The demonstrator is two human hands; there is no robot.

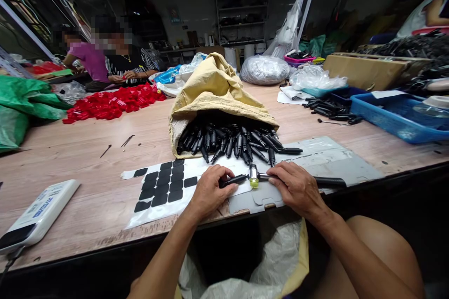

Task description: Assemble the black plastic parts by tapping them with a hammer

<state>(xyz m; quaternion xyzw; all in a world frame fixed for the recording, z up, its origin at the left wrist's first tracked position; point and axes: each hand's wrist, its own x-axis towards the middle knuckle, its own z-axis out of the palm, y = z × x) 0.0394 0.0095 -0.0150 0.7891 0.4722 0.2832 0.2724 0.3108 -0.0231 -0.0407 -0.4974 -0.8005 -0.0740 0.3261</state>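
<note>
My left hand is closed on a small black plastic part near the table's front edge. My right hand grips a small hammer with a yellow-green head and a black handle reaching right. The hammer head sits right at the tip of the black part. Both rest over a grey metal plate. Just behind lies a yellow sack on its side, spilling several black parts. To the left lies a white sheet with black square pads.
A white device lies at the front left. Red parts are heaped at the back left, where two people sit. A blue tray and more black parts are at the right. An open bag hangs below the table edge.
</note>
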